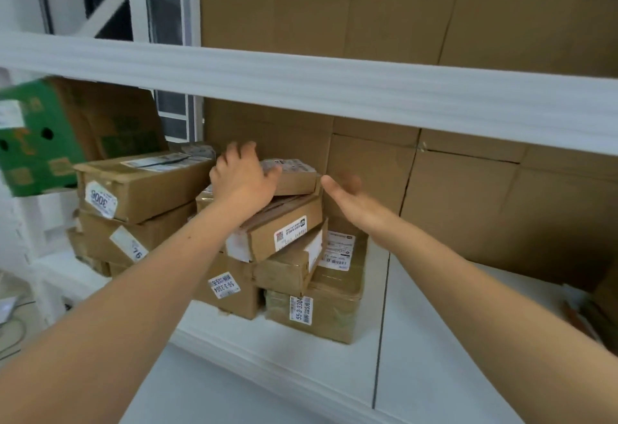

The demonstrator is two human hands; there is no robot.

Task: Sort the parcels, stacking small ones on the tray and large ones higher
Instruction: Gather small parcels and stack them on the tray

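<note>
Parcel storeroom, white metal shelving [301,79], stacked labelled cardboard parcels [284,256], cardboard-lined wall [468,189]

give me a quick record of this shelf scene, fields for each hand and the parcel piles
setting: white shelf backed with cardboard sheets
left hand: rests on the left end of the small top parcel, fingers spread
right hand: open, blurred, just right of that parcel; contact unclear
middle stack: brown labelled parcels, the upper ones skewed
left stack: longer brown boxes piled up
far left: green box, tilted
</note>
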